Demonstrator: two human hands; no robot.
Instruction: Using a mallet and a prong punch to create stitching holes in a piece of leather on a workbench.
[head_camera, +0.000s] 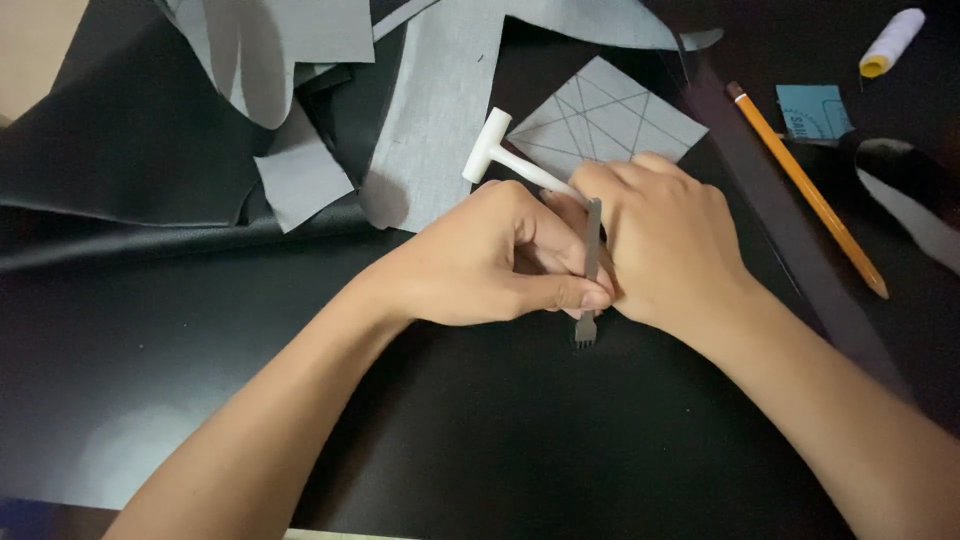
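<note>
My left hand (490, 260) pinches a grey metal pronged chisel (590, 275) between thumb and fingers, holding it upright with its small teeth down on the black leather sheet (450, 420). My right hand (665, 240) is closed around the handle of a white mallet (495, 145), whose head points up and to the left, above the chisel's top. The two hands touch each other around the chisel. Most of the mallet handle is hidden inside my right fist.
Grey leather scraps (430, 120) lie at the back, one square piece (610, 115) marked with crossing lines. A yellow pencil (805, 190), a blue card (815, 110), a white thread spool (893, 40) and a dark strip (790, 240) sit at the right.
</note>
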